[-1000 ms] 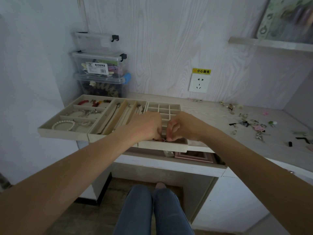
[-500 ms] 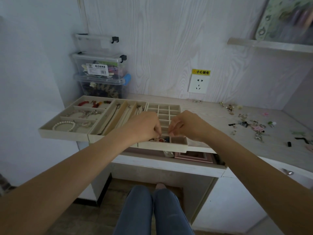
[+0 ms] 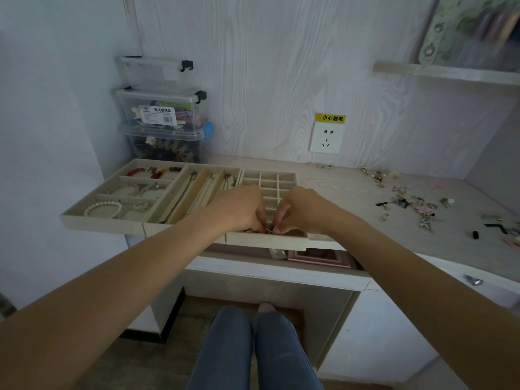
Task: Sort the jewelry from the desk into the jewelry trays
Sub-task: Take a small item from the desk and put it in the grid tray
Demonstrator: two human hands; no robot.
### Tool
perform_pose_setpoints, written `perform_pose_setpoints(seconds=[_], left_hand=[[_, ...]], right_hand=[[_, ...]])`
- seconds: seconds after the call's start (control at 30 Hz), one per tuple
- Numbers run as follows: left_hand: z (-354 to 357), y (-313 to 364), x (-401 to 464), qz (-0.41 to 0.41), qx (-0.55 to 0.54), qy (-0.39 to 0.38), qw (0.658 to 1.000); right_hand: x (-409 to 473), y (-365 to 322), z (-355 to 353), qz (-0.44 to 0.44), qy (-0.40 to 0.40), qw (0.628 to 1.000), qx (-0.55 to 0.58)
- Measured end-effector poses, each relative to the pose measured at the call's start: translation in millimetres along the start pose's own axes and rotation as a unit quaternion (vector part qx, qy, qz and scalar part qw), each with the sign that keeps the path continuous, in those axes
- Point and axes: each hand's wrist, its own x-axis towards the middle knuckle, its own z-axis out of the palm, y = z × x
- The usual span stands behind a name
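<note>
Since the frame 0.5 s earlier, both hands have been lowered again, fingertips to the near row of the grid tray (image 3: 267, 238). Left hand (image 3: 241, 209) and right hand (image 3: 298, 210) are shown with fingers curled inward, their tips nearly touching, and a small dark jewelry piece (image 3: 270, 229) appears to be pinched between them; what exactly each hand holds cannot be told, the piece being too small and largely hidden. Step in hand, as judged: 1 small item is being seated in a front compartment of the grid tray. The piece's orientation and long axis cannot be made out.

The 3 trays are set side by side along the left front edge of the table (image 3: 351, 190), long axes running away from the viewer: the bracelet tray (image 3: 92, 218), the necklace tray (image 3: 194, 171) with chains laid lengthwise, then the grid tray, which overhangs an open drawer (image 3: 318, 258).

Next move, as judged: release of the piece, then a reach to the right, where the loose jewelry (image 3: 413, 204) lies scattered, well apart from the trays; a fine pinch will be called for.
</note>
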Motion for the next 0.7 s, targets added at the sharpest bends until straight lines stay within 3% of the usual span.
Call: perform_pose_setpoints(seconds=[0.2, 0.33, 0.5, 0.7], left_hand=[[1, -1, 1, 0.012, 0.007, 0.01, 1.0], [-6, 7, 4, 0.023, -0.031, 0.065, 0.997], [-13, 43, 32, 0.048, -0.086, 0.086, 0.991], [-5, 107, 97, 0.081, -0.104, 0.057, 0.99]], right_hand=[[-2, 4, -1, -0.005, 0.003, 1.0, 0.024], [-12, 17, -14, 0.013, 0.072, 0.995, 0.064], [-28, 57, -35, 0.076, 0.144, 0.981, 0.102], [-38, 130, -50, 0.169, 0.172, 0.969, 0.046]])
